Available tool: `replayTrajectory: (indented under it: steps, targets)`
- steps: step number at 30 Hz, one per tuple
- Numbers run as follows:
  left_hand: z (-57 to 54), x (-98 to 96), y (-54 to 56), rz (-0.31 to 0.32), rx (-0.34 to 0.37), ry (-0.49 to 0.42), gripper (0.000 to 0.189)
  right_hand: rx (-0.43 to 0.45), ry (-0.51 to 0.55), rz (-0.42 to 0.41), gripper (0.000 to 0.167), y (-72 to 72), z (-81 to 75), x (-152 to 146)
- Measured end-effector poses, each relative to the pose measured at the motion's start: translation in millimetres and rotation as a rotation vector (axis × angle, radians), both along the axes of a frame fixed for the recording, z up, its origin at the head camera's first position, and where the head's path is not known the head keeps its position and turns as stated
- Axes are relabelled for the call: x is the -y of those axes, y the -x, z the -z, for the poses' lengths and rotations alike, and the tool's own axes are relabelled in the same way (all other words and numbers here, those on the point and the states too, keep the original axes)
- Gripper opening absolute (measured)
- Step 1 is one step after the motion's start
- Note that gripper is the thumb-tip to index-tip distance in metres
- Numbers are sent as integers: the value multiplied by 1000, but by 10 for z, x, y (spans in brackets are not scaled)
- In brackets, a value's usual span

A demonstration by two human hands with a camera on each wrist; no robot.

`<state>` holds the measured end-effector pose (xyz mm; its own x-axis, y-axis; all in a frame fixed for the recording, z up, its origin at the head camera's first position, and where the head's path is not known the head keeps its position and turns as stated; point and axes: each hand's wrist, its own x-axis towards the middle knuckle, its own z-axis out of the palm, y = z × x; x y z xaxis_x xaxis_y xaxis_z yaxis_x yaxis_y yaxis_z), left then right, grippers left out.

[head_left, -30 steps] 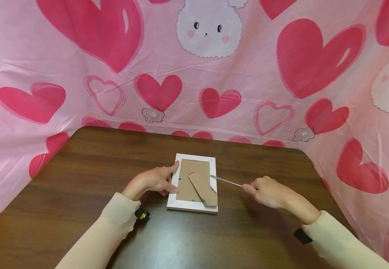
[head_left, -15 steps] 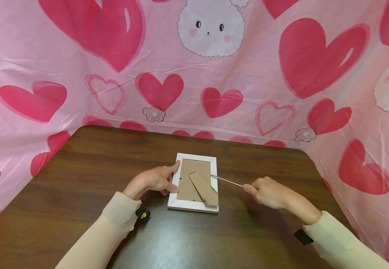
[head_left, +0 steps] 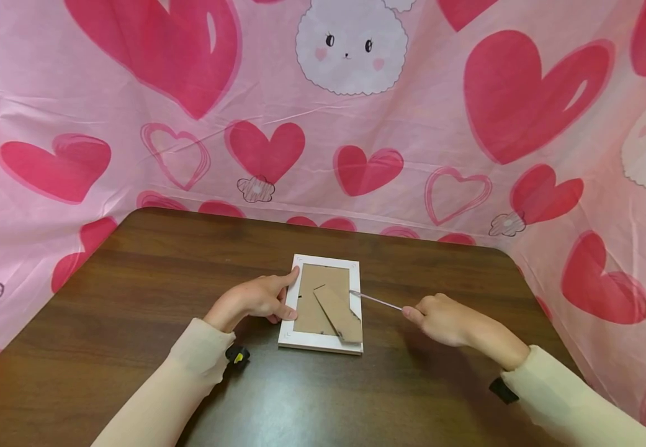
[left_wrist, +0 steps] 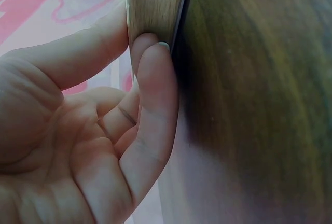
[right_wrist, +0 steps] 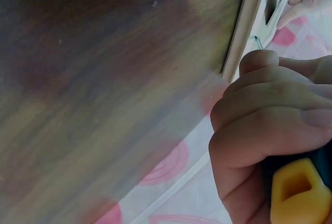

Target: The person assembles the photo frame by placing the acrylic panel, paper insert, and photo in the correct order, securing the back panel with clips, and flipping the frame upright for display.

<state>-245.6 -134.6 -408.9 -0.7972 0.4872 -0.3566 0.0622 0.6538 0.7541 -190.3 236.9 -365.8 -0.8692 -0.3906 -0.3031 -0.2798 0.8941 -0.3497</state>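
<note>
A white picture frame (head_left: 314, 341) lies back side up on the table, its brown backing board (head_left: 311, 316) facing me. The cardboard stand flap (head_left: 340, 310) slants across that board. My left hand (head_left: 261, 298) holds the frame by its left side; in the left wrist view, its fingers press the wood-coloured edge (left_wrist: 155, 6). My right hand (head_left: 448, 320) grips a screwdriver (head_left: 378, 301) with a thin metal shaft. The tip is at the inner right edge of the frame's border. In the right wrist view, the handle's yellow end (right_wrist: 303, 198) sticks out below the curled fingers.
The dark brown wooden table (head_left: 188, 261) reaches back to a pink cloth (head_left: 311, 112) printed with hearts, which hangs behind and along both sides. Black straps with small devices (head_left: 237, 355) show at both sleeve cuffs.
Both hands, the picture frame and the screwdriver keep nearly the same place. The whole head view has shifted very slightly.
</note>
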Motion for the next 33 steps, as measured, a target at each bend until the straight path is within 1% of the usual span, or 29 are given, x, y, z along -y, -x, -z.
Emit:
replayTrajectory:
  steps: [3,11,17,20,23,26,30,33]
  targets:
    - [4,1,4,4,-4,2,102,-12,-39,-5,43,10,-22,28]
    - [-3,10,9,9,-8,3,103,-36,-120,-26,45,24,-92,126]
    - [-3,9,18,21,-17,17,102,-74,-229,-28,51,18,-157,212]
    - [-3,7,21,25,-25,25,103,-85,-274,-32,51,15,-201,257]
    - [4,7,20,22,-22,27,103,-78,-303,-32,48,4,-243,299]
    - [8,8,19,21,-19,26,103,-89,-328,-25,46,-13,-280,338]
    - [6,9,19,22,-20,24,102,-128,-350,-10,45,-32,-318,384]
    - [5,9,17,22,-20,35,102,-151,-353,-18,43,-38,-334,409]
